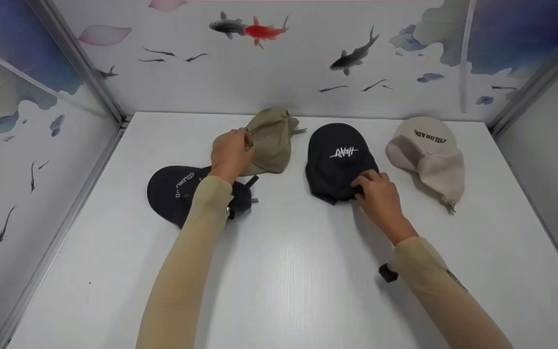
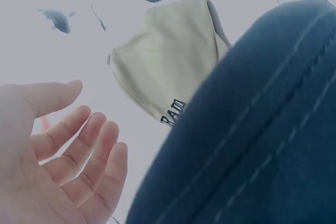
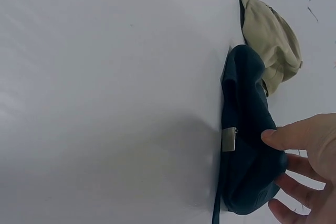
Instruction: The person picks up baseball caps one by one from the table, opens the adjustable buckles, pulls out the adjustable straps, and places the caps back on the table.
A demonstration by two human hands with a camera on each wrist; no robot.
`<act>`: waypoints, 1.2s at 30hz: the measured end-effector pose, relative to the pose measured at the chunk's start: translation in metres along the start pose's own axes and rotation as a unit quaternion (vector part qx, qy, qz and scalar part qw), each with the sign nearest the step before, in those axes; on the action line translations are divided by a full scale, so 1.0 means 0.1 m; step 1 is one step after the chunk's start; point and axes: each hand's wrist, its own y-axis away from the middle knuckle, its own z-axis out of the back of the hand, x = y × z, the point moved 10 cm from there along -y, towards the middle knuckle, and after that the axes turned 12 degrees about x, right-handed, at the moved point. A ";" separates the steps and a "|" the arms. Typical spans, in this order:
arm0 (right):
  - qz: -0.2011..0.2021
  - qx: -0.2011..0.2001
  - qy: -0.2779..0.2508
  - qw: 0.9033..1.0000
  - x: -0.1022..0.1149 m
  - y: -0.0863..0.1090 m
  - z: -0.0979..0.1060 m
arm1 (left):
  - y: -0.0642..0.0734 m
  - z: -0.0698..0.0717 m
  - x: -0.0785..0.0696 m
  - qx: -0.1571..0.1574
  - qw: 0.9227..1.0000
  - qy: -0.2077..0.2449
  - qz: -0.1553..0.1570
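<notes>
In the head view my left hand is over the left end of an olive baseball cap. The left wrist view shows this hand with loosely bent fingers, apart from the cap, whose dark letters are partly hidden. A navy cap lies under my left forearm; its stitched dark fabric fills the right of the left wrist view. My right hand pinches the near edge of a black cap with white lettering. Thumb and fingers grip the crumpled fabric near a metal buckle.
A pale beige cap with dark lettering lies right of the black one, its strap end towards me. All the caps rest on a white table. Printed panels with fish stand behind it and at both sides.
</notes>
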 end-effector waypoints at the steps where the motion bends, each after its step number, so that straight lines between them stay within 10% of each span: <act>1: 0.001 -0.004 0.002 1.000 0.00 0.00 0.01 | 0.01 0.00 -0.02 -0.004 1.000 -0.001 -0.003; 10: 0.011 -0.021 -0.003 1.000 0.00 0.02 0.07 | 0.05 -0.12 -0.15 0.046 0.998 0.042 -0.001; 36: -0.001 -0.032 -0.099 0.995 0.12 0.07 0.31 | 0.53 -0.62 -0.83 0.082 0.984 0.025 -0.155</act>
